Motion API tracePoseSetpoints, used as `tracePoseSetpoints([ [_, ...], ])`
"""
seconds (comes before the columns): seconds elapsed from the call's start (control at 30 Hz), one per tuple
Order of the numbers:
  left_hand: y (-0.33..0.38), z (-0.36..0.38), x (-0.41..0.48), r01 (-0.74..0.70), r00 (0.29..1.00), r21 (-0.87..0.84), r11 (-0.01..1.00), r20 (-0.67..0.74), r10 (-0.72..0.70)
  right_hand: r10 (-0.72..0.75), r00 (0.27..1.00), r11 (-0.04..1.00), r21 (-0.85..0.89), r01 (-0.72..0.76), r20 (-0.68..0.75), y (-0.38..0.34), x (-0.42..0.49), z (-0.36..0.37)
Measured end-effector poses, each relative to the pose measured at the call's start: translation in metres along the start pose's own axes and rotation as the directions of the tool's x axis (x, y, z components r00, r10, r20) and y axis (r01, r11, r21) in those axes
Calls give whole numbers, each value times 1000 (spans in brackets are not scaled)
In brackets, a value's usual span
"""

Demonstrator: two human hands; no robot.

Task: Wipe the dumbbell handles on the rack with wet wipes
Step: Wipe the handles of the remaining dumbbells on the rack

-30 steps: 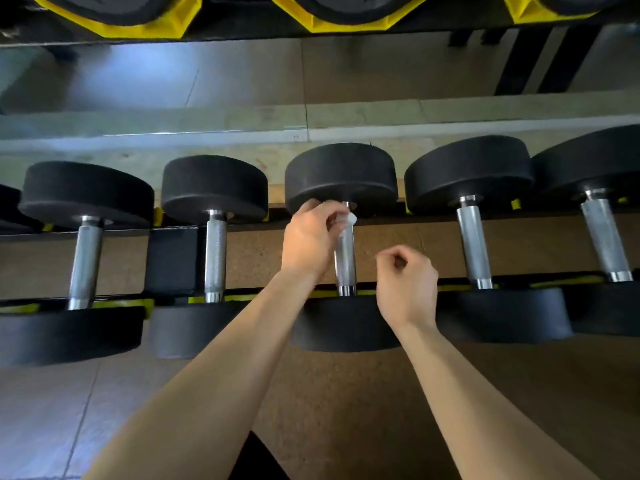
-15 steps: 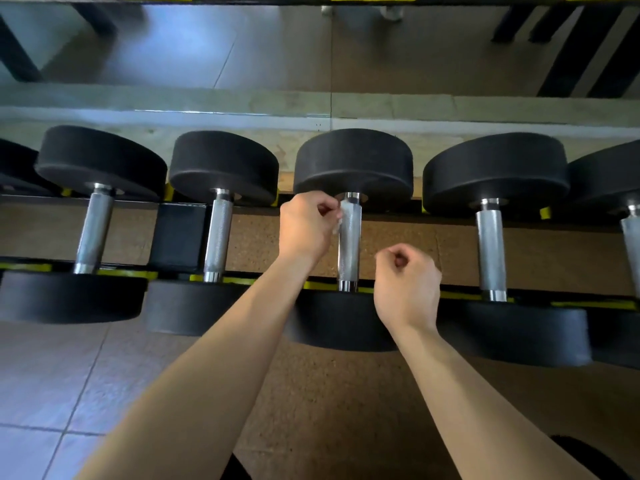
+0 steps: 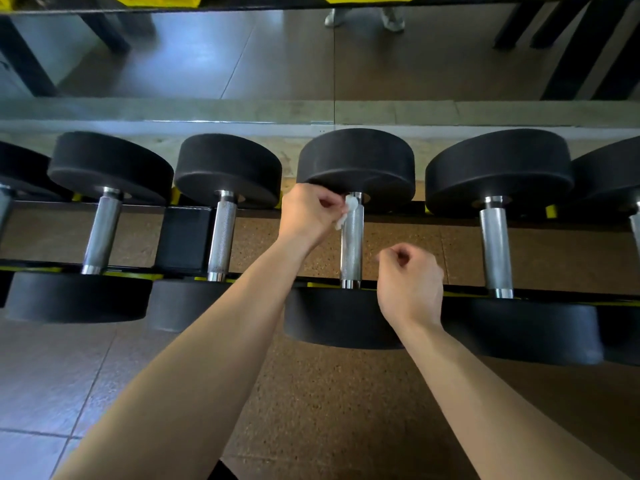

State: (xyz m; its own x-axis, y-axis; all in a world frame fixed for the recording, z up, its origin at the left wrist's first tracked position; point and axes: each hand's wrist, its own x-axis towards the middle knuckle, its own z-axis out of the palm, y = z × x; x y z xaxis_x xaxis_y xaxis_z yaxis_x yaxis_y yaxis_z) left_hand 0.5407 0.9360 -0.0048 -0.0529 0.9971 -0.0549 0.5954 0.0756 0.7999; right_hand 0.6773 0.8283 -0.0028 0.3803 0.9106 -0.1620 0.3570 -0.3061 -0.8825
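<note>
Several black dumbbells with knurled steel handles lie side by side on a black and yellow rack. My left hand pinches a small white wet wipe against the top of the middle dumbbell's handle, just under its far black head. My right hand hovers to the right of that handle's lower end, fingers curled, holding nothing. It is apart from the handle, in front of the near head.
Neighbouring handles stand to the left and right. Cork-coloured matting covers the floor under the rack, with grey tiles at the left. A mirror behind reflects the floor and a person's shoes.
The camera has tilted down and the view shifted. My left hand stays at the top of the middle handle, and the white wipe now shows beside it. My right hand keeps its place.
</note>
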Motion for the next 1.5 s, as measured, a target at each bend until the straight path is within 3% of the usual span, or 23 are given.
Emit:
tracePoseSetpoints([
  [0.2, -25, -10, -30, 3, 961, 173, 985, 271, -50, 7, 1000, 999, -39, -8, -16, -2, 0, 1],
  [0.4, -8, -4, -12, 45, 995, 9, 999, 87, -46, 23, 1000, 999, -47, -23, -10, -4, 0, 2],
  [0.63, -16, -9, -38, -79, 938, 194, 978, 347, 7, 31, 1000, 999, -20, -31, -1, -6, -1, 0],
  [0.73, -4, -6, -27, -101, 966, 159, 982, 250, 59, 16, 1000, 1000, 2, -16, 4, -5, -2, -1],
  [0.8, 2, -2, -19, -60, 988, 60, 996, 143, 51, 13, 1000, 1000, -1, -13, 5, -4, -2, -1],
  [0.87, 3, 0, -15, -29, 992, 11, 1000, 121, 27, 14, 1000, 1000, -8, -14, 5, -4, -1, 0],
  [1.03, -6, -10, -29, -123, 934, 282, 952, 356, 15, 23, 1000, 1000, -17, -23, 9, -5, -1, -1],
  [1.1, -10, -12, -32, -134, 924, 275, 952, 382, 20, 23, 1000, 1000, -20, -23, 6, -5, 0, -1],
  [1.17, -11, -12, -30, -85, 943, 205, 975, 334, 13, 19, 1000, 1000, -15, -19, 5, -5, 0, -1],
  [1.37, 3, 5, -8, 45, 999, -23, 999, 14, -45, 19, 1000, 1000, -14, -19, 11, -5, 0, 0],
  [1.5, -2, 3, -15, 44, 998, 33, 998, 43, -45, 24, 1000, 1000, -6, -24, 14, -4, 0, -1],
])
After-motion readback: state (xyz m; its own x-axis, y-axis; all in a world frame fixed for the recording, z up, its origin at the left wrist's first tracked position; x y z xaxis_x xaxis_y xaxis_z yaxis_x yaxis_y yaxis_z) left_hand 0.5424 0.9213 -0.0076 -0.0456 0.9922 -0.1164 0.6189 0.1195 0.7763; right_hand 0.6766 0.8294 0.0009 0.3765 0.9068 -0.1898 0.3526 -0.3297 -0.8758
